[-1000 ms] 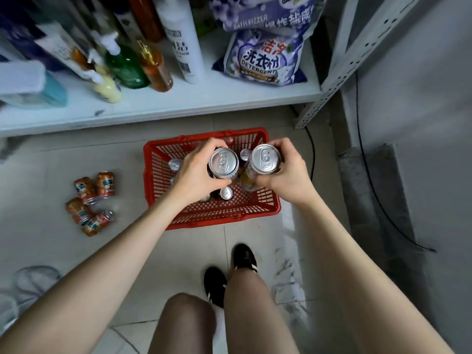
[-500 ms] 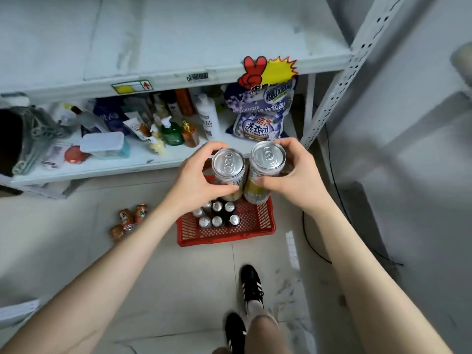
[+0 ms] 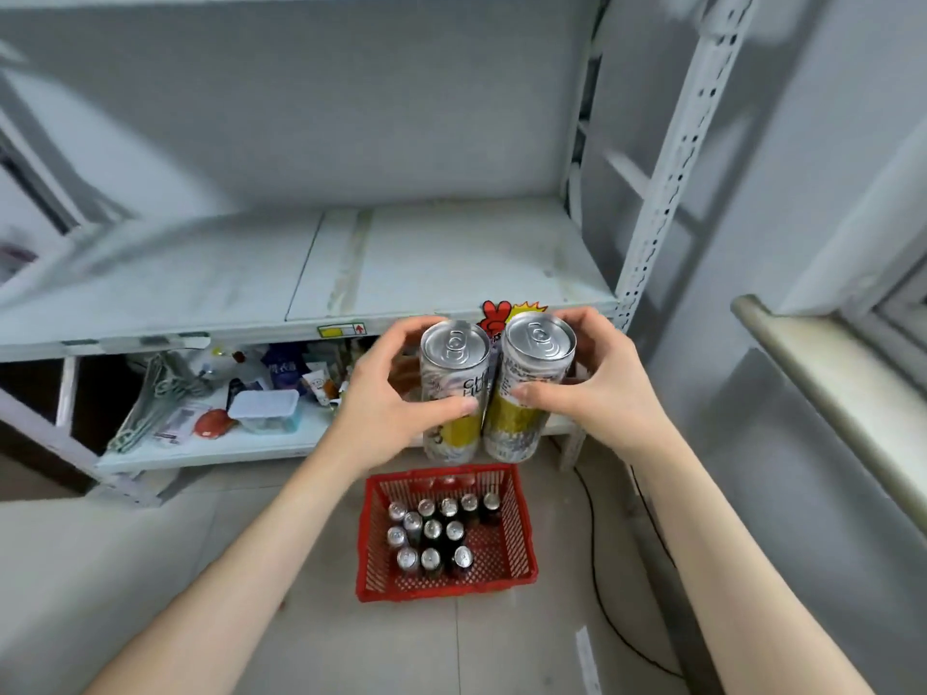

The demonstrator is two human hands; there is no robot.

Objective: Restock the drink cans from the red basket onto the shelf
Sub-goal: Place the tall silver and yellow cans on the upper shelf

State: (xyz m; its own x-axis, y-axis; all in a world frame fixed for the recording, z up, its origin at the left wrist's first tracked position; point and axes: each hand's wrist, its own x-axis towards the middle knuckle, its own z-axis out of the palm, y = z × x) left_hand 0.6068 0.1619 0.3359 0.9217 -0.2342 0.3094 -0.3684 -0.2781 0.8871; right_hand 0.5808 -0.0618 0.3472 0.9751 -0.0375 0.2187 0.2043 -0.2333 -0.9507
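Step in hand: transfer from basket to shelf. I hold two drink cans upright, side by side and touching, in front of the front edge of the shelf [image 3: 426, 253] and above the red basket [image 3: 372, 539], which stands on the floor.

Left grip [image 3: 391, 398]: closed round the left can [image 3: 454, 373]. The thumb lies across the near side of the label and the fingers curl round the far side.

Right grip [image 3: 602, 388]: closed round the right can [image 3: 534, 363] in the same mirrored hold, thumb on the near side.

Next move, as I judge it: raise both cans until their bases clear the shelf's front lip, carry them forward over the bare board, and lower them flat. Keep the two cans parallel so neither tips against the other. Loosen each grip only once its can stands on its own.

Task status: early. About a dozen remaining cans [image 3: 431, 530] stand upright in the basket, grouped toward its left and middle.
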